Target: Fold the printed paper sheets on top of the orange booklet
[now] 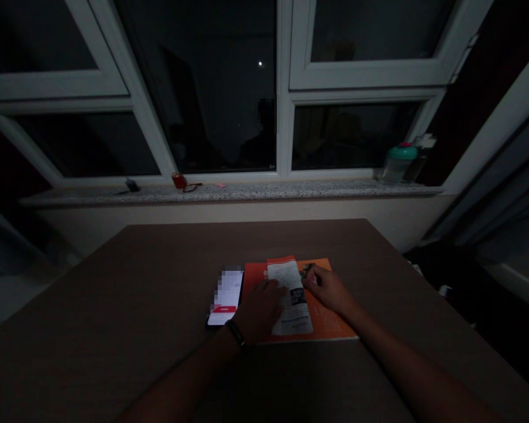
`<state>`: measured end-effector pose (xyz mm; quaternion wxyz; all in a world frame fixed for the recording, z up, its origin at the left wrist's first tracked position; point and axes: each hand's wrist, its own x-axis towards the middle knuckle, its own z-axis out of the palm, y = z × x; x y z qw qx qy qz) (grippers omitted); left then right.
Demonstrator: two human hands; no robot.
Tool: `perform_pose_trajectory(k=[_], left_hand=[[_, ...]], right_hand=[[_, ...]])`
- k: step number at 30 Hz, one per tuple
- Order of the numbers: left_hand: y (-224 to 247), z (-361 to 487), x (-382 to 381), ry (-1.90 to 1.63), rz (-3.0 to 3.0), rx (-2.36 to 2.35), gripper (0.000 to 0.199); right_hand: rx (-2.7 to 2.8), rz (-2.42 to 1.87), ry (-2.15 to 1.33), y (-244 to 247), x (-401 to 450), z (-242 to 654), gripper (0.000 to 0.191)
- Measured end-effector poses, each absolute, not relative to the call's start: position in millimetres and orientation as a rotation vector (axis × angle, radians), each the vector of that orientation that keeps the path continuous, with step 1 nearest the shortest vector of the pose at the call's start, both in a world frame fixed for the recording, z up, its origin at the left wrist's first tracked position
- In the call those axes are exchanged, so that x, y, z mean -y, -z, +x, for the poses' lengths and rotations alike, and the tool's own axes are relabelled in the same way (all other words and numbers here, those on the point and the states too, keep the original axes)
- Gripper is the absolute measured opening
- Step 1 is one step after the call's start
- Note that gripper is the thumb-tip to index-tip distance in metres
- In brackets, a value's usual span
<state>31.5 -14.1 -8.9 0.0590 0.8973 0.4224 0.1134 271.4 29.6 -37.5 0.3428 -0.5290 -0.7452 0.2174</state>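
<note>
An orange-red booklet [330, 323] lies on the table, and a folded printed sheet [293, 322] rests on top of it. My left hand [262, 308], with a dark band at the wrist, lies with fingers stretched over the left part of the sheet. By the sheet's right edge, my right hand [328, 288] rests on the booklet with its fingers curled together. A small pale bit shows at those fingertips, too dim to name. Left of the booklet, close to my left hand, is a phone [227, 296] with a lit screen.
The brown table [158, 294] reaches to the wall below a window. On the stone sill [255, 191] stand a small red jar [178, 180], a small dark object [132, 185] and a teal-lidded bottle [399, 164] beside another bottle. Curtains hang at both sides. The room is dim.
</note>
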Motion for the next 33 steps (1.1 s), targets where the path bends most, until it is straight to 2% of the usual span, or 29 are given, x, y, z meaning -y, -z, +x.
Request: perform_pose_trajectory(k=[33], left_hand=[[7, 38, 16, -0.36, 2.708, -1.231, 0.036]], right_hand=[[2.009, -1.506, -0.372, 27, -24, 260, 0.019]])
